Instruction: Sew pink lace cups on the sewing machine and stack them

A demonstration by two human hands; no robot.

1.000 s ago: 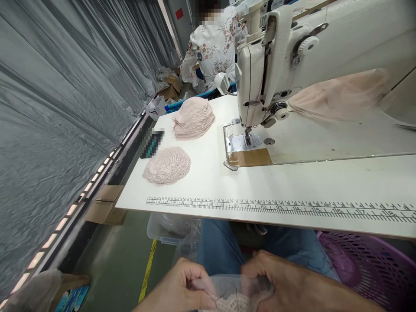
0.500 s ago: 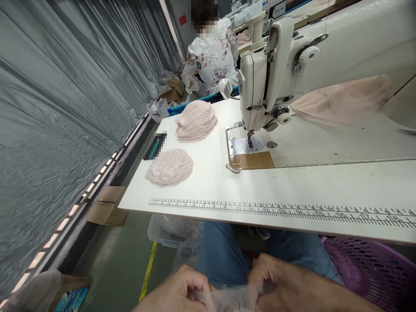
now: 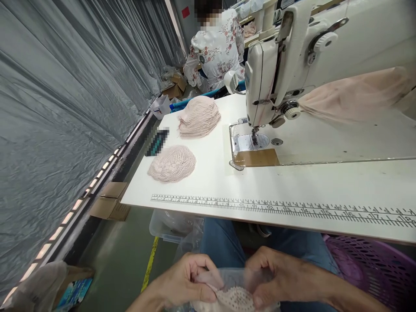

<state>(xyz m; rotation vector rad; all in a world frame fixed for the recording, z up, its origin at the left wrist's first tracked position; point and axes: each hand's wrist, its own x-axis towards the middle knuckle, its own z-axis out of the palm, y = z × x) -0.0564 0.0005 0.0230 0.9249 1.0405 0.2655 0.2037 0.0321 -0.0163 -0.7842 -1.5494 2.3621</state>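
Note:
Low in the head view, my left hand [image 3: 186, 277] pinches the edge of a pale pink lace piece [image 3: 238, 299] over my lap. From the other side my right hand [image 3: 271, 275] is closed on it, fingers and thumb together. A thin see-through layer [image 3: 232, 275], sheer cloth or plastic, I cannot tell which, spans between the hands above the lace. The bottom of the piece is cut off by the frame. On the white table lie a scalloped lace piece [image 3: 172, 164] and, behind it, a gathered pink stack [image 3: 199, 117].
A white sewing machine [image 3: 269, 82] stands on the table [image 3: 211, 190], with pink cloth [image 3: 357, 97] under its arm. Printed ruler marks run along the front edge. A purple basket [image 3: 373, 268] is at lower right, a clear bin [image 3: 167, 227] below. A co-worker [image 3: 214, 52] sits beyond.
Both hands have risen, bringing the lace piece and see-through layer further into view. The view has shifted slightly; the pieces on the table lie as before.

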